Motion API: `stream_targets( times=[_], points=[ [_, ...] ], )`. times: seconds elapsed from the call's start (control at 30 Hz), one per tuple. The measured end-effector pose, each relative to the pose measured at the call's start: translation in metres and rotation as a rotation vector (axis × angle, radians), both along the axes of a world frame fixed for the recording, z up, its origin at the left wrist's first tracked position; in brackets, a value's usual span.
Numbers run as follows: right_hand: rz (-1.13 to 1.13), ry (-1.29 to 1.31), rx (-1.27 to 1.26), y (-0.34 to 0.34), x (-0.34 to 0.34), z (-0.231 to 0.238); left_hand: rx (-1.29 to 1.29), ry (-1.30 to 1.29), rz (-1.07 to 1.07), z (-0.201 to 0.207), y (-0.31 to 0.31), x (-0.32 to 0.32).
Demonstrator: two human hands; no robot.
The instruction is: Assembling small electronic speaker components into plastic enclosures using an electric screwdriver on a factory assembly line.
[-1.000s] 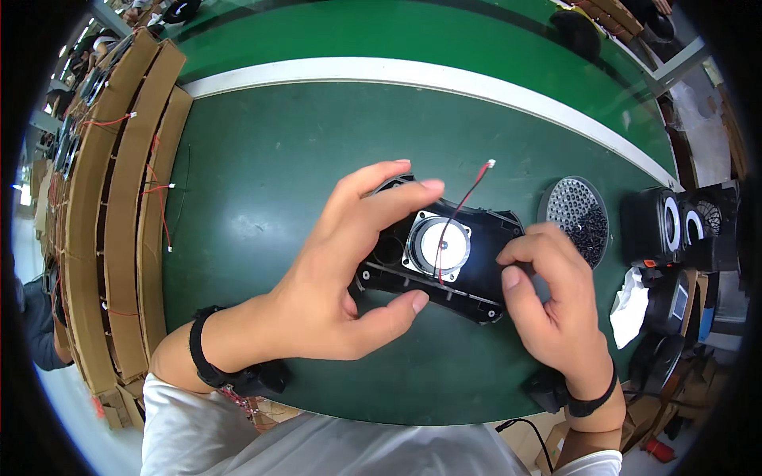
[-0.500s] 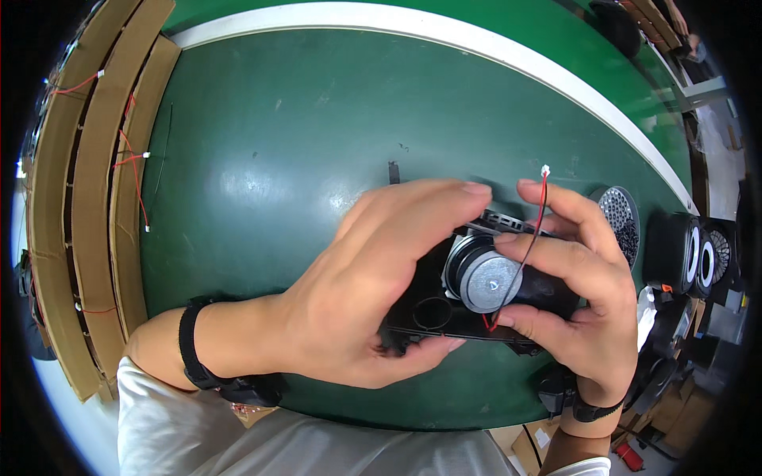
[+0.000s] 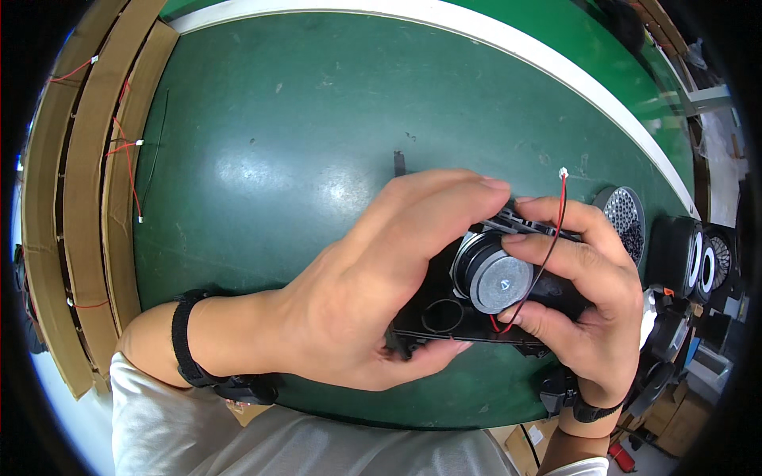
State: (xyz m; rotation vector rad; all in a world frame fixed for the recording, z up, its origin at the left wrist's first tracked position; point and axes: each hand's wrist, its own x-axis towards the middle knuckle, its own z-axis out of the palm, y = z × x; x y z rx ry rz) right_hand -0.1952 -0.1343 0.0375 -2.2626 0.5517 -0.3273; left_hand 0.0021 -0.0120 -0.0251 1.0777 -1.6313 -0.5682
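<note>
Between my two hands is a black plastic housing (image 3: pixel 421 305) with a round ring moulded in its face. My left hand (image 3: pixel 373 278) wraps around its left side, fingers over the far edge and thumb along the near edge. A round speaker driver (image 3: pixel 502 282) with a silver magnet back sits in the housing. My right hand (image 3: pixel 591 285) grips the driver, with fingers on its far side and the thumb at its near rim. A red and black wire pair (image 3: pixel 552 246) runs from the driver past my right fingers to a white connector (image 3: pixel 563 172).
A round dish of small dark parts (image 3: pixel 623 214) stands beyond my right hand. Black speaker boxes (image 3: pixel 675 254) are at the right. Cardboard strips (image 3: pixel 131 159) with red wires line the left edge. A small black strip (image 3: pixel 399 163) lies on the green table (image 3: pixel 262 103).
The housing and driver have shifted slightly right together with both hands. The wire's connector end has swung a little to the right. My grip looks the same.
</note>
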Motion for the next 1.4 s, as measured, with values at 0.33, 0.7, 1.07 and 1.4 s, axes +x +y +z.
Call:
stream_targets(
  times=[0.33,0.7,1.07,1.4],
  points=[
    [-0.026,0.023,0.024,0.002,-0.003,-0.002,-0.013,-0.026,-0.013,0.006,-0.004,-0.001],
    [0.055,-0.023,-0.038,-0.007,-0.007,-0.008,-0.002,-0.362,0.008,0.016,-0.003,0.005],
    [-0.309,-0.223,0.039,0.003,-0.023,0.019,0.027,-0.440,0.038,0.029,-0.001,0.006],
    [0.100,0.001,-0.220,-0.017,-0.002,0.005,-0.015,-0.440,0.025,0.023,-0.002,0.006]
  ],
)
